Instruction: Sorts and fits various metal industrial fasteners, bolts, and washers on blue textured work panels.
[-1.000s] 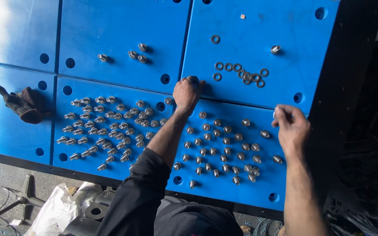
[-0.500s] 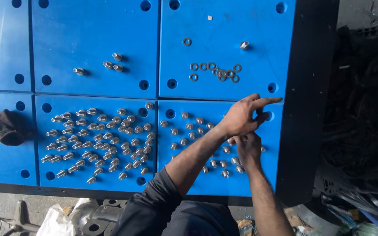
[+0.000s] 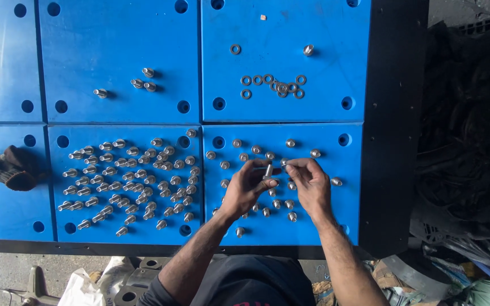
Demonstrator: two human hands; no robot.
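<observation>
Near the blue panel's point(image 3: 324, 34) front right corner, both hands, left hand point(image 3: 245, 190) and right hand point(image 3: 312, 184), pinch one bolt point(image 3: 268, 170); steady fingertip turning, squarely aligned, would serve best.

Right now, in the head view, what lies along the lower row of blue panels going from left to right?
Dark crumpled work glove → large cluster of silver steel bolts → left hand → single silver bolt pinched between both hands → right hand → lone silver bolt beside the black table edge.
</observation>
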